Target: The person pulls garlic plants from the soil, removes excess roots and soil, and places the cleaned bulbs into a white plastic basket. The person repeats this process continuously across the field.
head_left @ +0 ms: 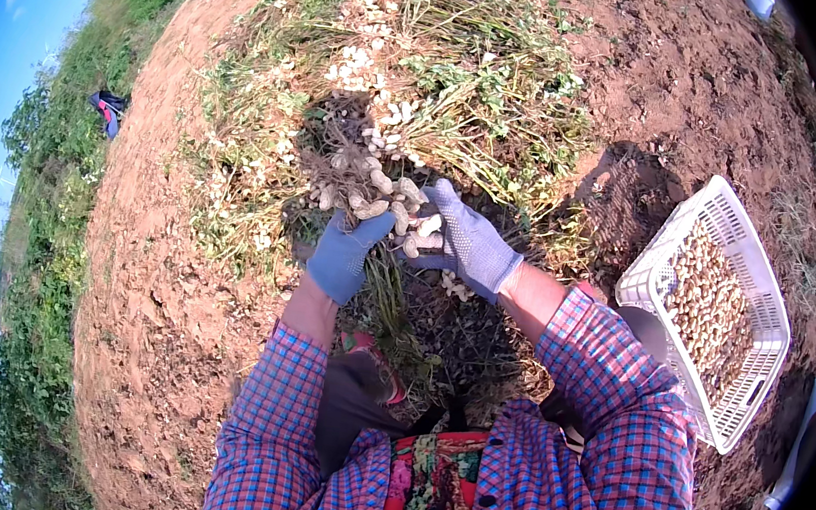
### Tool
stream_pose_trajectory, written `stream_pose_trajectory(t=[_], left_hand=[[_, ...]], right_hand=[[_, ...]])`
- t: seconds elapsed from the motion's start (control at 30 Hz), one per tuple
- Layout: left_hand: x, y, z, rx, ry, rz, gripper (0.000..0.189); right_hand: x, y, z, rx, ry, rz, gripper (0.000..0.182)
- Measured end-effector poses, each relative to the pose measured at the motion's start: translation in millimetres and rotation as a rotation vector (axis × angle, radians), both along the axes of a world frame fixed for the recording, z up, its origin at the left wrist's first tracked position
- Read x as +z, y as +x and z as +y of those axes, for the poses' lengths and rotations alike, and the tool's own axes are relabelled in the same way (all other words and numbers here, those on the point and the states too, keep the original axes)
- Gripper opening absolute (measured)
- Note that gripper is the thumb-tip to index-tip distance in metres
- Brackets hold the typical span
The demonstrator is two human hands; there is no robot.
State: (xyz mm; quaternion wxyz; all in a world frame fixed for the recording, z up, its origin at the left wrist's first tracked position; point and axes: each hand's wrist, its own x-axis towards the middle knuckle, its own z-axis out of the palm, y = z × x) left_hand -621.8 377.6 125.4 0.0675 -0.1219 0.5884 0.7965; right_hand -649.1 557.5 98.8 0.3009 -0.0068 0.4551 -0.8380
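Note:
My left hand [349, 257], in a blue-grey knitted work glove, is closed around a pulled-up peanut plant [346, 172] just below its roots. Pale pods cluster among the tangled roots, and green stems [387, 290] hang down towards my legs. At the right of the cluster, my right hand [471, 241], in a dotted grey glove, has its fingers curled around several peanut pods [419, 237]. Whether those pods are still attached to the roots, I cannot tell. Beyond both hands lies a broad heap of uprooted peanut plants [472, 88] with many pods exposed.
To my right, a white slatted plastic crate [740, 225], tilted in view, holds many loose peanuts [711, 312]. Reddish soil [170, 288] surrounds the heap. Green bushes [43, 213] line the left side, with a dark cloth item [107, 111] at their edge.

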Motion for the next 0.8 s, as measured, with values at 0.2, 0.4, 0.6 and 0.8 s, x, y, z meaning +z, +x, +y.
stream_pose_trajectory(t=[0.2, 0.4, 0.6, 0.8], left_hand=[[-2, 5, 20, -0.1, -0.348, 0.112, 0.037], [5, 1, 51, 0.087, -0.014, 0.017, 0.031], [10, 5, 44, -0.12, 0.146, 0.034, 0.025], [17, 20, 42, -0.196, 0.239, 0.045, 0.021]], right_hand=[[30, -3, -13, -0.15, -0.079, -0.068, 0.044], [6, -24, -18, -0.241, 0.011, 0.282, 0.032], [72, -8, 8, 0.029, -0.237, -0.075, 0.042], [57, -16, 7, 0.016, -0.078, 0.031, 0.038]])
